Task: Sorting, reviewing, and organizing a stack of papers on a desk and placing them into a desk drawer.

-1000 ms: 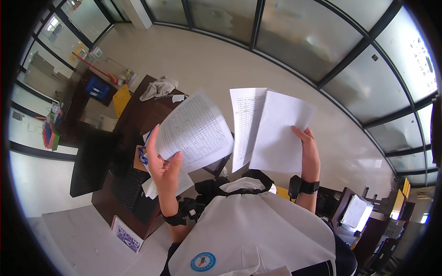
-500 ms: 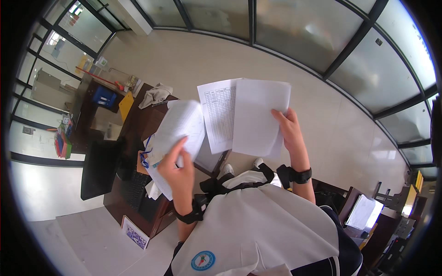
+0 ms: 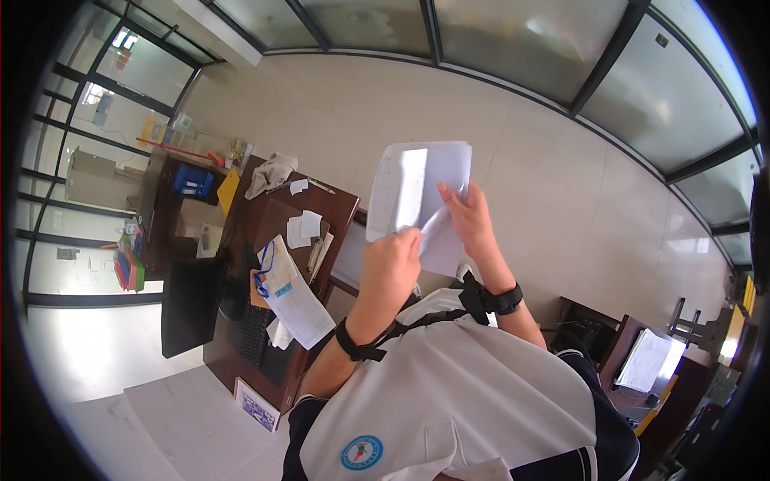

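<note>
In front of my body I hold a stack of white paper sheets point(image 3: 451, 164), the left part bearing a printed table. My right hand point(image 3: 473, 220) grips its right side, thumb on top and fingers behind. At the lower left edge my left hand point(image 3: 390, 268) is closed, its fingers pinching a sheet whose curled part crosses the stack. The fingertips of my left hand are partly hidden from view.
Left of me stands a dark wooden desk point(image 3: 337, 210) with a monitor point(image 3: 191, 306), a keyboard point(image 3: 255, 335), more papers point(image 3: 298, 314), a blue lanyard point(image 3: 263, 272) and a grey cloth point(image 3: 273, 173). Frosted glass panels point(image 3: 521, 48) line the far side. Another desk with papers point(image 3: 648, 361) is at right.
My left hand has moved right, from over the desk to the stack's lower edge. The sheets that were spread apart are now closer together. My right hand has shifted slightly left.
</note>
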Available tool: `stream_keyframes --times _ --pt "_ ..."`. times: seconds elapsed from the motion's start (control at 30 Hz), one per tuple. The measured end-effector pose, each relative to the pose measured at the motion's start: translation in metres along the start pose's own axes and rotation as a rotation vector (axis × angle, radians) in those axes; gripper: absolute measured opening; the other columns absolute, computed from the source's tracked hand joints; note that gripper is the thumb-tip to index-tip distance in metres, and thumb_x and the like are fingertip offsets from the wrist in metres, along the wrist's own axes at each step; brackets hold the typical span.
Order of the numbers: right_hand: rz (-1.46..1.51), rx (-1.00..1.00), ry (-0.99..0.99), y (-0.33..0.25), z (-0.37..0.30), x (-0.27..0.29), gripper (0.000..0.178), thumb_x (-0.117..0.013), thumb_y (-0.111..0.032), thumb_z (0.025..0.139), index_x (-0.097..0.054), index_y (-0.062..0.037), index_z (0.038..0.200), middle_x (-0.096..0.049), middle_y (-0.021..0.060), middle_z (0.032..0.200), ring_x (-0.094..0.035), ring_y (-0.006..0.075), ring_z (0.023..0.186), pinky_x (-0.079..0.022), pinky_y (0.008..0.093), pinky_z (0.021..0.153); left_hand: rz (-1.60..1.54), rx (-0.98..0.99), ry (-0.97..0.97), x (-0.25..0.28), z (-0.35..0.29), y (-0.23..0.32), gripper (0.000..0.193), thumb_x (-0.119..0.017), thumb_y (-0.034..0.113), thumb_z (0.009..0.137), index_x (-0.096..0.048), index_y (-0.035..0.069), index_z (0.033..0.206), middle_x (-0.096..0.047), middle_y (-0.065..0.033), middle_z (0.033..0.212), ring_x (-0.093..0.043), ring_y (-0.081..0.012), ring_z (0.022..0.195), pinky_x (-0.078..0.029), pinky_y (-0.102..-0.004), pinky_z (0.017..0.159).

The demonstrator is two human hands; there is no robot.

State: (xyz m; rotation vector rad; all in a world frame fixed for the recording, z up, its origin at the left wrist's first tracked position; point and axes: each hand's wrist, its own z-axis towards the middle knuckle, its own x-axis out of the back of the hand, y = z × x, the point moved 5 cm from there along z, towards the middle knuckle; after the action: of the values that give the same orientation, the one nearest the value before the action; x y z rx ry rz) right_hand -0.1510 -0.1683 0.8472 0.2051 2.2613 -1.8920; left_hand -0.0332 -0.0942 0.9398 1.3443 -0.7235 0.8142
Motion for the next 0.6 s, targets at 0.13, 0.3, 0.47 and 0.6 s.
stream_keyframes --times 0.13,0.3,0.47,0.6 --pt "0.108 -0.034 -0.057 -0.009 -0.001 0.003 0.028 -0.059 -0.024 0.085 -0.055 0.0032 0.093 -0.057 -0.0005 0.073 -0.047 0.0052 0.064 -0.039 0.0222 0.055 -0.123 -0.022 0.136 0.010 0.008 -0.009 0.007 -0.058 0.007 0.078 -0.060 0.000 0.080 -0.056 -0.0207 0.066 -0.057 -0.0356 0.062 -0.043 -0.0382 0.051" --pt "0.123 -0.052 -0.168 -0.013 0.006 -0.002 0.030 -0.066 -0.022 0.079 -0.057 0.0049 0.090 -0.060 0.0032 0.077 -0.053 0.0067 0.066 -0.044 0.0222 0.057 -0.233 0.080 0.220 0.023 0.012 -0.020 0.007 -0.061 0.005 0.076 -0.061 -0.001 0.078 -0.056 -0.0211 0.066 -0.057 -0.0360 0.061 -0.043 -0.0332 0.050" --pt "0.115 -0.040 -0.198 -0.014 0.012 0.003 0.030 -0.068 -0.018 0.078 -0.058 0.0061 0.091 -0.062 0.0053 0.080 -0.056 0.0081 0.067 -0.046 0.0215 0.058 -0.430 0.198 0.321 0.037 0.009 -0.044 0.016 -0.063 0.008 0.077 -0.061 -0.008 0.079 -0.060 -0.0043 0.063 -0.046 -0.0051 0.056 -0.038 -0.0216 0.050" --pt "0.119 0.026 -0.164 -0.018 0.017 -0.003 0.026 -0.065 -0.016 0.080 -0.059 0.0063 0.092 -0.063 0.0067 0.081 -0.057 0.0091 0.068 -0.046 0.0221 0.059 -0.596 0.280 0.445 0.046 -0.006 -0.090 0.015 -0.062 0.008 0.078 -0.062 -0.007 0.079 -0.054 -0.0008 0.057 -0.042 -0.0041 0.053 -0.032 -0.0217 0.046"
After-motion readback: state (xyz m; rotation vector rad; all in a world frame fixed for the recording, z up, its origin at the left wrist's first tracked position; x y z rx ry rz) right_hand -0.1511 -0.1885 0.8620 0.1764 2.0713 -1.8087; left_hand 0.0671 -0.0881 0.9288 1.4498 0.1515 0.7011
